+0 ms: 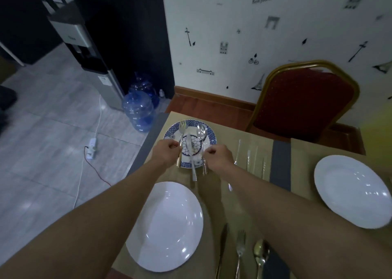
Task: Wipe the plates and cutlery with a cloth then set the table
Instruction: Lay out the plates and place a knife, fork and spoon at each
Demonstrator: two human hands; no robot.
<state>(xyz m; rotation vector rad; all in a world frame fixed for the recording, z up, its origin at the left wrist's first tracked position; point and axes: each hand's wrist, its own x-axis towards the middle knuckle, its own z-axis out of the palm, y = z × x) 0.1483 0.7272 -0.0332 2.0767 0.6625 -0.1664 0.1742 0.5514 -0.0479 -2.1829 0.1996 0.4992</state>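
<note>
A small blue-patterned plate (210,136) lies at the far end of the table. Across it rest a fork (182,128), a spoon (201,132) and a knife (192,151). My left hand (166,151) pinches the fork's handle at the plate's left side. My right hand (218,154) pinches the spoon's handle at the plate's right side. A large white plate (167,225) lies close to me, with a knife (221,249), a fork (240,251) and a spoon (261,253) laid to its right. No cloth is in view.
A second white plate (352,190) lies at the right on a beige placemat (301,151). Wrapped cutlery (251,158) lies right of the patterned plate. A red chair (305,100) stands behind the table. Blue water jugs (137,109) and a power strip (91,146) are on the floor at the left.
</note>
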